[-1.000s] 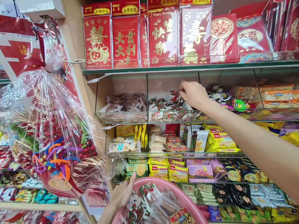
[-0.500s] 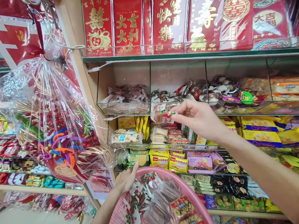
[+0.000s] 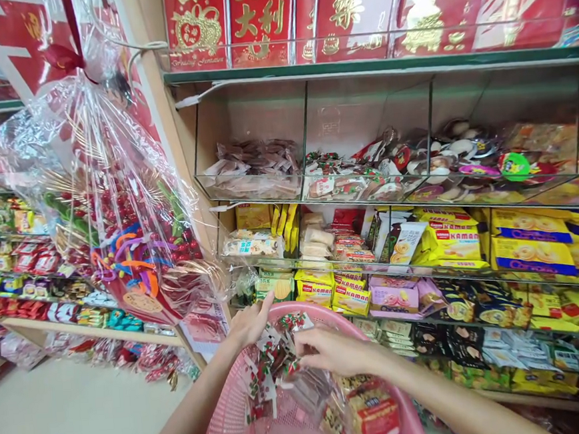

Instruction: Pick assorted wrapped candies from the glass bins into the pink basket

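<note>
A pink plastic basket (image 3: 225, 419) holds small red-and-green wrapped packets (image 3: 262, 379), clear-wrapped brown pieces (image 3: 311, 392) and red-and-gold snack packs (image 3: 375, 414). My left hand (image 3: 250, 324) is at the basket's upper left rim, with the index finger stretched out and the rest of the grip partly hidden. Over the packets inside the basket is my right hand (image 3: 333, 352), its fingers curled together; whatever may be between them is hidden. More of the red-and-green packets (image 3: 337, 180) lie in a clear shelf compartment above.
Shelves ahead carry yellow snack packs (image 3: 451, 234), purple packs (image 3: 393, 296) and red envelopes (image 3: 259, 22). A cellophane-wrapped bouquet (image 3: 124, 223) hangs at the left, near the wooden shelf post (image 3: 164, 113). Pale floor (image 3: 84, 414) shows at lower left.
My right hand has moved down and left from the shelf, where it held a small red-and-green packet, into the basket. The view has tilted down, and my left hand stays at the rim.
</note>
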The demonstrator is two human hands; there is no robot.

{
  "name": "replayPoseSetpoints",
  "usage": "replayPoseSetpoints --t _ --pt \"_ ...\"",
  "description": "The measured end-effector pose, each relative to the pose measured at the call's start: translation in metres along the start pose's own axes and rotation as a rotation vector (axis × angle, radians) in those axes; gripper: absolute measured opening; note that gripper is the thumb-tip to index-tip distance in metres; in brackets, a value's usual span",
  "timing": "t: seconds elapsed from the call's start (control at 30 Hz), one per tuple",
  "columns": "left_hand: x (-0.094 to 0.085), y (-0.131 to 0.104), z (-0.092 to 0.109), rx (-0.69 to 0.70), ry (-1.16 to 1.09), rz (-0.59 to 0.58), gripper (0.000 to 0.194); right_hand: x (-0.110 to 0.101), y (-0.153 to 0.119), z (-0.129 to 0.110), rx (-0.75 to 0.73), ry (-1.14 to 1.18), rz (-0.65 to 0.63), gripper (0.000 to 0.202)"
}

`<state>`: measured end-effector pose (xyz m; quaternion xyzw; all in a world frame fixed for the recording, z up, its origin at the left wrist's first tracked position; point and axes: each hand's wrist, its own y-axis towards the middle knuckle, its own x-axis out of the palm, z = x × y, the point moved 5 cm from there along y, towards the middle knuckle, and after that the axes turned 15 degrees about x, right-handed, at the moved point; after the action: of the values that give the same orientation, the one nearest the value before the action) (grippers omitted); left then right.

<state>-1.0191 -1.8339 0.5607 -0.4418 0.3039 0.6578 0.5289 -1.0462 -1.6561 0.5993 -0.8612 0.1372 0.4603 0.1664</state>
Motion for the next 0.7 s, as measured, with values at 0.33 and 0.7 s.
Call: replayPoseSetpoints --t 0.33,0.7 --pt "0.002 0.001 -0.002 0.001 -0.043 -0.005 0.083 0.038 0.028 0.001 0.127 -0.152 -0.091 0.020" --pt "0.007 0.005 -0.006 0.042 -0.029 -0.011 0.083 0.048 0.044 -0.012 0.268 -0.171 -0.137 0.022"
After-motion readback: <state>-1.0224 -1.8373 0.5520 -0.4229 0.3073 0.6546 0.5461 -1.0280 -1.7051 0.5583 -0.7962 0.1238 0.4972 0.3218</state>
